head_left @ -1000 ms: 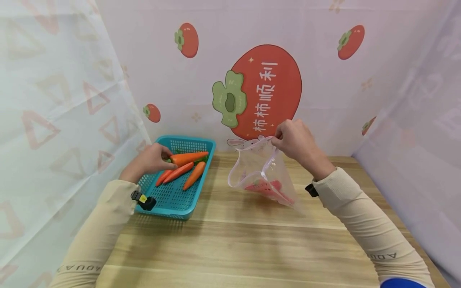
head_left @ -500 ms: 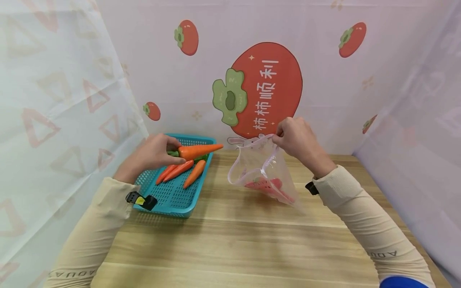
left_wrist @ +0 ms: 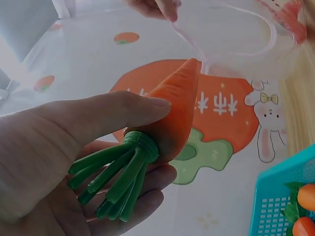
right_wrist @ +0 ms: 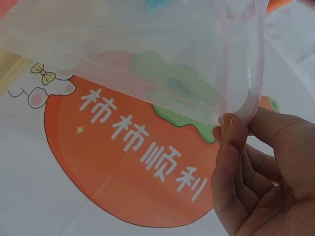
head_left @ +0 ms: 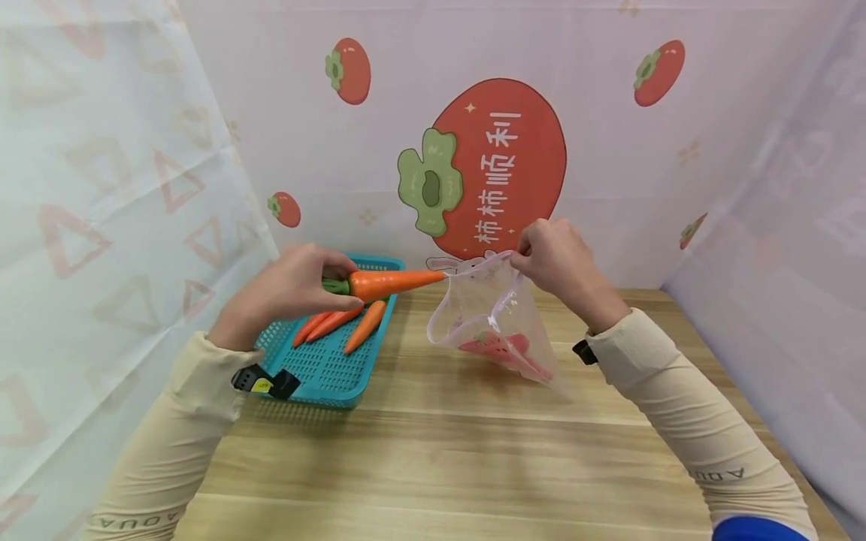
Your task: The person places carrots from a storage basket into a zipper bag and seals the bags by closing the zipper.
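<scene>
Carrot (head_left: 394, 283) nearer bag (head_left: 531, 315), left fingers (left_wrist: 165, 176) snug around its top

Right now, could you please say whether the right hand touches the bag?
Touching: the right wrist view shows the right hand pinching the bag at its rim.

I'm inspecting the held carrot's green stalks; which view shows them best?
The left wrist view: the green stalks fan out large, close up. The head view shows only a short piece past the left hand; the right wrist view shows none.
</scene>
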Motion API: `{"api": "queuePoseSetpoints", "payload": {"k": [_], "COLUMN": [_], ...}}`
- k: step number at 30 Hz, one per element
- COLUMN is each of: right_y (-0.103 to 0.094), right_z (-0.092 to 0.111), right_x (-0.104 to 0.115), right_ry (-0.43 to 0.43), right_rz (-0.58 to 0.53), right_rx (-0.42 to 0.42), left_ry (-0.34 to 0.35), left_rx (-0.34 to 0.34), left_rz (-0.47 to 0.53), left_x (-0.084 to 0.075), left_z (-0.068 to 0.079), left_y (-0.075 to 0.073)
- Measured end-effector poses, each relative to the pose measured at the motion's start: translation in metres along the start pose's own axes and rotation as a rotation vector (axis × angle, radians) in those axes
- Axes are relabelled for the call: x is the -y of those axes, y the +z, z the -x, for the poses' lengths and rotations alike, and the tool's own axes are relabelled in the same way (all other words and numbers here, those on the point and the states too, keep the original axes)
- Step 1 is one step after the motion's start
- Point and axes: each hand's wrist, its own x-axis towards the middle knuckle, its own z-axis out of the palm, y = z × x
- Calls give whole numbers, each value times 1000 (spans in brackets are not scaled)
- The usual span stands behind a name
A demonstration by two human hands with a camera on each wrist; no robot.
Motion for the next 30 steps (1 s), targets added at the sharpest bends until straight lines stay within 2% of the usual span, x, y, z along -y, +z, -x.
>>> {"api": "queuePoseSetpoints", "payload": {"k": [5, 12, 30], "right_y": [0, 1, 1], "right_z": [0, 1, 3], "right_x": [3, 5, 5], "right_ry": [2, 19, 8], "right_rz": [4, -3, -7], "right_rx": [6, 14, 12], "left_ry": [47, 98, 104], "left_rx": [-3, 30, 106], "left_rz": [-31, 15, -42], "left_x": [-8, -23, -50], "left_z": [-4, -13, -43], "left_y": [8, 16, 42]}}
